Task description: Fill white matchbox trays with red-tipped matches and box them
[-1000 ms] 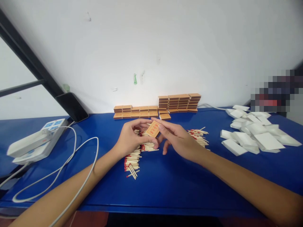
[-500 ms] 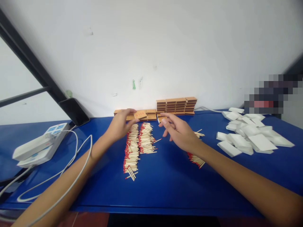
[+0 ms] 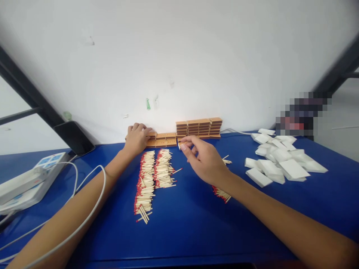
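Low against the wall runs a row of orange-brown matchboxes (image 3: 166, 140). My left hand (image 3: 136, 139) is curled over the left end of this row, its fingers pressed on a matchbox that it mostly covers. With thumb and fingertips together, my right hand (image 3: 206, 158) pinches a matchbox (image 3: 182, 144) with a white end showing, just in front of the row. Two columns of red-tipped matches, a long one (image 3: 146, 183) and a shorter one (image 3: 164, 168), lie below the hands. Another heap of matches (image 3: 223, 194) is partly hidden behind my right wrist.
A taller stack of matchboxes (image 3: 199, 127) stands behind my right hand. Folded white paper trays (image 3: 276, 158) are piled at the right. A power strip (image 3: 36, 183), a white cable (image 3: 102, 186) and a dark phone (image 3: 75, 137) are at the left; the cable crosses my left forearm.
My left hand has carried its matchbox left and down onto the end of the row. My right hand's fingers have closed on the white-ended matchbox. The view has shifted slightly right.
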A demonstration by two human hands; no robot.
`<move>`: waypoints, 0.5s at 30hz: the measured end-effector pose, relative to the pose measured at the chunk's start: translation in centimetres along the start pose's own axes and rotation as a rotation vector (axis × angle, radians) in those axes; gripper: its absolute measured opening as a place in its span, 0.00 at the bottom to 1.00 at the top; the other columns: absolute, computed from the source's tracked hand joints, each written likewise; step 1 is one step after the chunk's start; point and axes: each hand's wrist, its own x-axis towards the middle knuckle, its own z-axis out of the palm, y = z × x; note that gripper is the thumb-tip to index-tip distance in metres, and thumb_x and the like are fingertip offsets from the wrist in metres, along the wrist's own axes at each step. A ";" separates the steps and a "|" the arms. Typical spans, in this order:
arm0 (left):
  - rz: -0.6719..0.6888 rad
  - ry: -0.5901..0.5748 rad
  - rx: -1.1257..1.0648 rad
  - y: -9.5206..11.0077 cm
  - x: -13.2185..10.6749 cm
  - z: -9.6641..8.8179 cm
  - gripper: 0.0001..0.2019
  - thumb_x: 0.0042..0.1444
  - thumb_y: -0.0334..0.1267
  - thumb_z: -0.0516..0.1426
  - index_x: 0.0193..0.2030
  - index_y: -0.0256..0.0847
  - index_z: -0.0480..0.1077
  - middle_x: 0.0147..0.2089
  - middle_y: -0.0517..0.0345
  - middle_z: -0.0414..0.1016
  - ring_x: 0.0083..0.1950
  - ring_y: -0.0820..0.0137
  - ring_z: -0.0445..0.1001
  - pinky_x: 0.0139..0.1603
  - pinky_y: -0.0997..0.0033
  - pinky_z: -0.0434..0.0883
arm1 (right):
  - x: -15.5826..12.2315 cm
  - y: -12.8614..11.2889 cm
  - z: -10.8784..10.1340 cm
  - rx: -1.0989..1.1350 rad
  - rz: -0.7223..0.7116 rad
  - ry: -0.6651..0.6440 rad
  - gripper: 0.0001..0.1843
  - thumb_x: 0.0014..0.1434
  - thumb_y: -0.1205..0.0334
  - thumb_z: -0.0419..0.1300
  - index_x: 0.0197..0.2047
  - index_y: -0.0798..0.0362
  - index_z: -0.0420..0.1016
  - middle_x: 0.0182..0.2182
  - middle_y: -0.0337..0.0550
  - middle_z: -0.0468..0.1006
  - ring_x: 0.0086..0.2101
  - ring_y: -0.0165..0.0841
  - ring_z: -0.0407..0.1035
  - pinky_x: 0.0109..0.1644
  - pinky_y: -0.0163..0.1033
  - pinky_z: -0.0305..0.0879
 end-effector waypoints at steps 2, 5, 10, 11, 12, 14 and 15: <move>0.066 -0.012 0.001 0.4 0.1 0.1 0.17 0.69 0.33 0.55 0.60 0.46 0.78 0.60 0.41 0.75 0.63 0.46 0.65 0.59 0.44 0.62 | 0.0 -0.2 -0.1 -0.016 -0.022 0.013 0.18 0.74 0.49 0.53 0.54 0.52 0.75 0.41 0.44 0.84 0.32 0.33 0.74 0.41 0.43 0.68; 0.125 -0.025 0.003 0.8 0.4 0.3 0.15 0.70 0.32 0.54 0.55 0.47 0.81 0.62 0.41 0.75 0.64 0.46 0.65 0.61 0.44 0.61 | 0.0 -0.1 0.0 -0.044 -0.052 0.032 0.17 0.74 0.50 0.54 0.53 0.52 0.76 0.41 0.44 0.84 0.32 0.33 0.74 0.43 0.43 0.68; 0.106 0.015 -0.005 1.6 0.2 -0.1 0.16 0.71 0.37 0.56 0.61 0.44 0.78 0.64 0.38 0.74 0.65 0.44 0.66 0.59 0.42 0.64 | 0.9 0.7 -0.7 -0.129 -0.087 0.086 0.15 0.74 0.52 0.54 0.48 0.52 0.77 0.37 0.44 0.84 0.34 0.35 0.75 0.42 0.41 0.67; 0.106 0.027 -0.013 1.9 0.0 -0.4 0.17 0.71 0.38 0.57 0.64 0.43 0.76 0.65 0.38 0.74 0.65 0.44 0.66 0.60 0.42 0.64 | 1.4 1.0 -1.3 -0.174 -0.080 0.095 0.15 0.73 0.52 0.54 0.45 0.51 0.78 0.36 0.44 0.84 0.34 0.35 0.75 0.41 0.41 0.66; 0.106 0.055 -0.040 2.2 -0.3 -0.8 0.17 0.70 0.39 0.58 0.64 0.42 0.76 0.64 0.38 0.74 0.65 0.45 0.67 0.60 0.42 0.64 | 1.8 1.4 -2.0 -0.235 -0.065 0.101 0.15 0.73 0.53 0.54 0.43 0.51 0.79 0.35 0.44 0.84 0.33 0.36 0.75 0.40 0.41 0.65; 0.139 0.088 -0.098 2.8 -1.0 -1.7 0.14 0.70 0.39 0.59 0.59 0.42 0.78 0.61 0.40 0.77 0.64 0.47 0.69 0.59 0.45 0.66 | 3.0 2.4 -4.3 -0.429 -0.013 0.104 0.15 0.71 0.54 0.55 0.40 0.51 0.80 0.34 0.46 0.85 0.33 0.38 0.75 0.37 0.42 0.62; 0.174 0.093 -0.131 3.1 -1.5 -2.3 0.12 0.71 0.38 0.58 0.56 0.42 0.79 0.59 0.43 0.80 0.62 0.48 0.71 0.58 0.46 0.67 | 3.5 3.1 -5.8 -0.549 0.015 0.098 0.14 0.71 0.56 0.55 0.40 0.51 0.81 0.35 0.48 0.85 0.34 0.39 0.75 0.37 0.42 0.61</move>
